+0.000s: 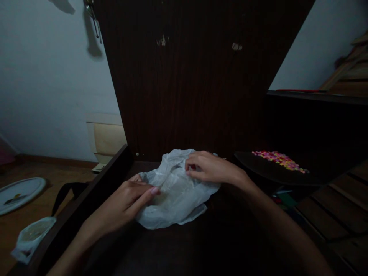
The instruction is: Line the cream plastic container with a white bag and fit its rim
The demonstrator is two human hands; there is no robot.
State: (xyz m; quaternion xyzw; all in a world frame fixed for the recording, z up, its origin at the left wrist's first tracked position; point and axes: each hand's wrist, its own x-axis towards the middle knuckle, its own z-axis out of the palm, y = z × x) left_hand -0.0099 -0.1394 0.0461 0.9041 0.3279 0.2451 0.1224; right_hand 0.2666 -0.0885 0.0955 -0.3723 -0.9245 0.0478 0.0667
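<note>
A crumpled, whitish translucent plastic bag (pixel 178 193) lies spread on the dark wooden surface in the middle. At its left edge, my left hand (pixel 133 197) is closed on the plastic, thumb laid over the fingers. My right hand (pixel 204 166) rests at the bag's upper right with its fingers curled and pinching a fold of it. Something pale yellowish shows faintly through the bag near my left thumb; what it is cannot be made out.
Pink, red and yellow small pieces (pixel 280 160) lie on a dark corner shelf (pixel 250 165) at right. A dark upright board (pixel 189 84) stands behind the bag. On the floor at left are a white oval lid-like object (pixel 31 188) and another plastic bag (pixel 34 234).
</note>
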